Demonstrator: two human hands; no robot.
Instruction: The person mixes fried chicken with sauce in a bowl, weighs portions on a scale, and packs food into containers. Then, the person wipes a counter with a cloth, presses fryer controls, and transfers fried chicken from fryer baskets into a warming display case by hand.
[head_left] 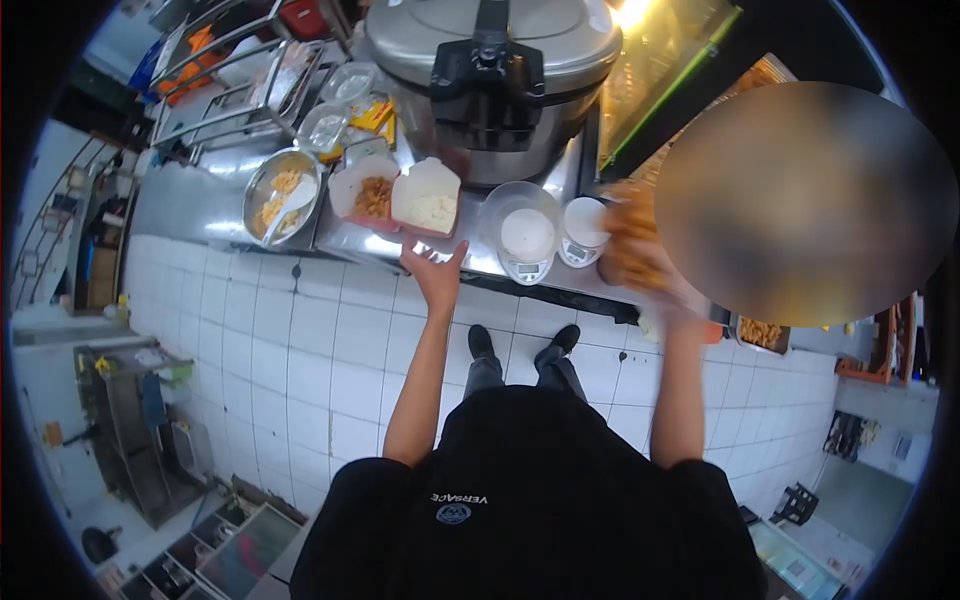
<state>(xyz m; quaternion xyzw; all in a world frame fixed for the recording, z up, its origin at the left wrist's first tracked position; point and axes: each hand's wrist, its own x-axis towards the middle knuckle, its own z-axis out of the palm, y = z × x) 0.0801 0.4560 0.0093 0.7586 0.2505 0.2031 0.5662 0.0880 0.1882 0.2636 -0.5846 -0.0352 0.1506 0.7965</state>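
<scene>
My left hand (434, 272) is open, thumb and fingers apart, just below a paper food box (442, 188) holding white rice. Whether the fingertips touch the box, I cannot tell. Beside it on the left stands a second paper box (348, 190) with brown food pieces inside. My right hand (682, 305) is smeared by motion at the counter's right side, close to golden-brown fried food (633, 245). Its fingers cannot be made out, nor whether they hold anything. Two small kitchen scales, one larger with a clear bowl (527, 235) and one smaller (583, 228), sit between my hands.
A large rice cooker (490, 85) stands behind the boxes. To the left is a metal bowl (282, 197) of food with a white spoon (290, 207). Clear plastic containers (325, 125) lie farther back. A metal tray (762, 335) of fried pieces is at right; a blurred patch hides much there.
</scene>
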